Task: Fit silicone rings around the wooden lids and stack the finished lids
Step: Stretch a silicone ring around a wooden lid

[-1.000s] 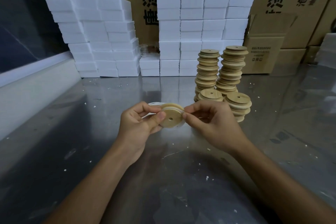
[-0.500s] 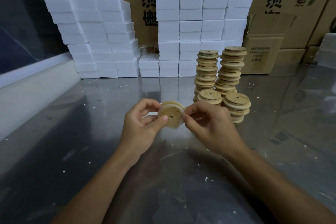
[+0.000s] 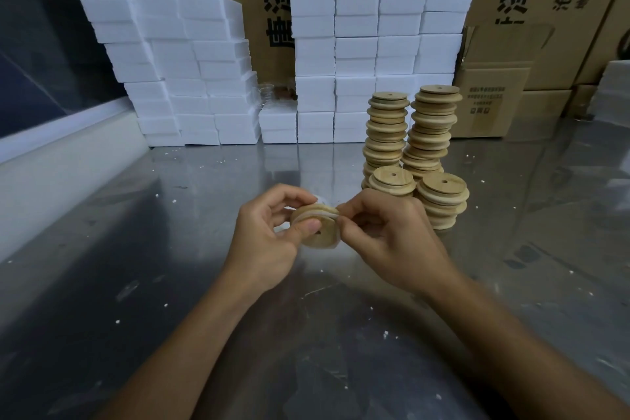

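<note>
Both my hands hold one round wooden lid (image 3: 318, 232) above the metal table, its flat face with a small centre hole turned toward me. My left hand (image 3: 264, 235) grips its left edge, thumb on the face. My right hand (image 3: 392, 235) pinches the whitish silicone ring (image 3: 325, 212) that runs around the lid's groove at the upper right edge. Behind my right hand stand stacks of wooden lids: two tall ones (image 3: 387, 133) (image 3: 433, 126) and two short ones (image 3: 393, 181) (image 3: 443, 199).
The shiny metal table (image 3: 170, 249) is dotted with white crumbs. White foam blocks (image 3: 191, 72) are piled high at the back left and centre (image 3: 375, 27). Cardboard boxes (image 3: 491, 102) stand at the back right. A pale ledge (image 3: 51, 164) runs along the left.
The lid has tipped, so its rim and the ring on top now show more. My right fingers have shifted along the ring at the lid's upper right edge.
</note>
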Demonstrator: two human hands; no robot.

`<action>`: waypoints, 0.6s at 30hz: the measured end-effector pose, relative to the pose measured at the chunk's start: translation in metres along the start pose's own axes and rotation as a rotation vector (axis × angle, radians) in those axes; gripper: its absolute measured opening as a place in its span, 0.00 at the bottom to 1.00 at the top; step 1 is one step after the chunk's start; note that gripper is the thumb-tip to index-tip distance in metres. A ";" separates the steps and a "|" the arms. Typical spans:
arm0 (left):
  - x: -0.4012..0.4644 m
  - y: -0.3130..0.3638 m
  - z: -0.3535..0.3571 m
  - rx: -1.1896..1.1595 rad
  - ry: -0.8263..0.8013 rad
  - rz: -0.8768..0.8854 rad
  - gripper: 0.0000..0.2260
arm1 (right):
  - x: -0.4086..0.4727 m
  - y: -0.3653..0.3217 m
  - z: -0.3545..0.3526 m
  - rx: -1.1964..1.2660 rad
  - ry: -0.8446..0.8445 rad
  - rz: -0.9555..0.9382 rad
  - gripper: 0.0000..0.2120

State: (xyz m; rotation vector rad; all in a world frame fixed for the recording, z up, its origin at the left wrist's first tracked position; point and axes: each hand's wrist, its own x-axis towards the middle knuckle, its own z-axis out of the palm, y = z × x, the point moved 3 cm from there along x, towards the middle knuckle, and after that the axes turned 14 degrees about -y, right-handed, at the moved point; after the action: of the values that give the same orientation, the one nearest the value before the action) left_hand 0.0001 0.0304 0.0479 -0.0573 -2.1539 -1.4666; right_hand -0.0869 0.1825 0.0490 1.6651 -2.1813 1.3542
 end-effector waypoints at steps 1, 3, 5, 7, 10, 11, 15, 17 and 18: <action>0.000 0.000 0.000 -0.003 -0.004 0.005 0.17 | 0.000 0.000 -0.001 0.004 -0.002 0.001 0.03; 0.000 0.001 0.000 -0.014 -0.014 0.013 0.17 | 0.001 0.001 -0.002 0.009 -0.012 0.007 0.03; 0.000 0.000 0.000 -0.049 -0.021 0.017 0.16 | 0.001 0.002 -0.004 0.018 -0.018 0.016 0.02; 0.000 -0.002 0.000 -0.089 -0.019 0.006 0.16 | 0.002 0.001 -0.006 -0.003 -0.026 0.008 0.02; -0.001 -0.003 -0.001 -0.124 -0.006 -0.009 0.15 | 0.001 0.000 -0.005 -0.051 -0.053 0.002 0.03; -0.002 -0.003 -0.001 -0.137 0.001 -0.011 0.15 | 0.000 0.001 -0.005 -0.060 -0.056 0.016 0.03; -0.001 -0.006 -0.001 -0.326 0.025 -0.051 0.12 | -0.002 0.002 -0.004 -0.006 0.006 0.053 0.02; -0.002 -0.008 0.003 -0.458 0.014 -0.110 0.12 | -0.001 0.002 -0.002 0.021 0.063 0.061 0.02; -0.002 -0.010 0.005 -0.509 0.009 -0.139 0.11 | -0.001 0.002 -0.001 0.028 0.084 0.066 0.02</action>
State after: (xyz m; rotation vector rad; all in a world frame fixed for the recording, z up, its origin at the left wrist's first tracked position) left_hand -0.0030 0.0313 0.0375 -0.0834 -1.7543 -2.0582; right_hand -0.0882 0.1841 0.0477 1.5279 -2.1983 1.4505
